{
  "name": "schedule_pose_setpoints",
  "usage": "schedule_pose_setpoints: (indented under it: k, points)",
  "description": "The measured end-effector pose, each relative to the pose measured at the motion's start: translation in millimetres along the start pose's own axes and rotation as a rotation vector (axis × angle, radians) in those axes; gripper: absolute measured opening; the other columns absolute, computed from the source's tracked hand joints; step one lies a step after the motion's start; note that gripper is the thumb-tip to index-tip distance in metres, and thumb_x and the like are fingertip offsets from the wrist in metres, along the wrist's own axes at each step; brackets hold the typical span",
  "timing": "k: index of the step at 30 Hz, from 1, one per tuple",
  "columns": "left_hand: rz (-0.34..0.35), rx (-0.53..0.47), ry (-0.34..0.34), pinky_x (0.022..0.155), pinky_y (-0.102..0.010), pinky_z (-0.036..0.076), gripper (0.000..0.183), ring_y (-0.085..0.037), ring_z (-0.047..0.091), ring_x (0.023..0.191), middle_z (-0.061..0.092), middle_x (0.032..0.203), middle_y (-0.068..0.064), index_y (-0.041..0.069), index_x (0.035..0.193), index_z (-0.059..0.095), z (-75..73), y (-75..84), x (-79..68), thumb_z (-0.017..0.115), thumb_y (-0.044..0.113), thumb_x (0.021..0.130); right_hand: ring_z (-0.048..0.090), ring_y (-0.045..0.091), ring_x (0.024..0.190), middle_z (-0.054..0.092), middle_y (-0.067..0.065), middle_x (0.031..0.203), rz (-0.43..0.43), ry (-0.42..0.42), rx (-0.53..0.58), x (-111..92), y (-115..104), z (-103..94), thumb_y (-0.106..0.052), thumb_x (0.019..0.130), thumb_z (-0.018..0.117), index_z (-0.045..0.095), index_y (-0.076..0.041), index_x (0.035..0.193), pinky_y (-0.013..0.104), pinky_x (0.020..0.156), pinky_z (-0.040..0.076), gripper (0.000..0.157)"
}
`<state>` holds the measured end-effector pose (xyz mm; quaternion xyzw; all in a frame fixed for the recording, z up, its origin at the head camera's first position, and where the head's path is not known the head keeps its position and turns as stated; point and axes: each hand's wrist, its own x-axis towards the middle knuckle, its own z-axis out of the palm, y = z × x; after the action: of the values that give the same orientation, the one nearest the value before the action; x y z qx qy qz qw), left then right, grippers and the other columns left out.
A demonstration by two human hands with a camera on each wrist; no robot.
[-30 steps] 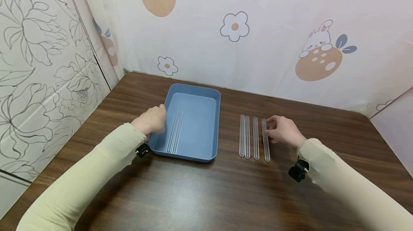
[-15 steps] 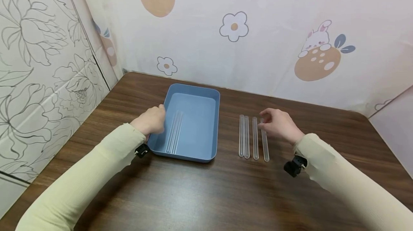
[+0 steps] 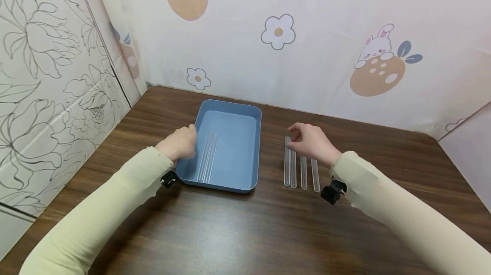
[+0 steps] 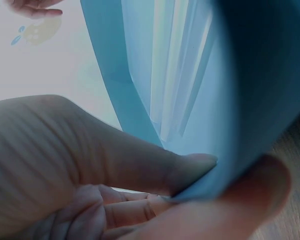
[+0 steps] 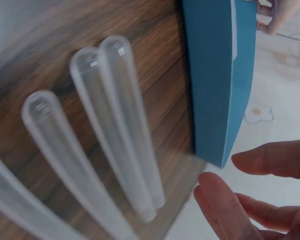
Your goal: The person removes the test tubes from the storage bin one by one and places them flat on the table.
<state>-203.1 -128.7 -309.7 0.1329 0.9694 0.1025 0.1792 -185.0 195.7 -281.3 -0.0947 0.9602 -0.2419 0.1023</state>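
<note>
My left hand (image 3: pixel 179 143) grips the left wall of a blue rectangular tray (image 3: pixel 239 147). In the left wrist view, the thumb (image 4: pixel 192 172) lies inside the rim and a finger outside, pinching the wall. Clear test tubes (image 3: pixel 207 160) lie lengthwise in the tray's left half. To the right of the tray, several clear test tubes (image 3: pixel 287 166) lie roughly side by side on the table. Over their far ends hovers my right hand (image 3: pixel 311 140), hiding parts of them. Its thumb and fingers stand apart with nothing between them in the right wrist view.
The brown wooden table (image 3: pixel 245 232) has a patterned white curtain (image 3: pixel 318 70) behind it. A panel with floral line drawings (image 3: pixel 46 96) stands along the left side. Each wrist bears a small black camera, such as the right one (image 3: pixel 333 192).
My right hand has left the rightmost test tube on the table and moved left, over the leftmost pair. My left hand and the tray look unmoved.
</note>
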Motion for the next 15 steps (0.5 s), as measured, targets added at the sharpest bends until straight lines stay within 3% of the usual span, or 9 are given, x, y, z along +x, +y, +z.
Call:
schedule_pose_setpoints:
  k: [15]
  points:
    - [-0.009,-0.003,-0.01,0.059,-0.031,0.053,0.07,-0.031,0.064,0.073,0.047,0.127,-0.041,-0.021,0.143,0.013,-0.4,1.3,-0.3,0.05,0.0,0.087,0.066,0.018,0.076,0.068,0.015,0.102,-0.063,0.0,-0.005,18,-40,15.4,-0.014,0.089,0.063,0.056,-0.001,0.125,0.035,0.075,0.053,0.04]
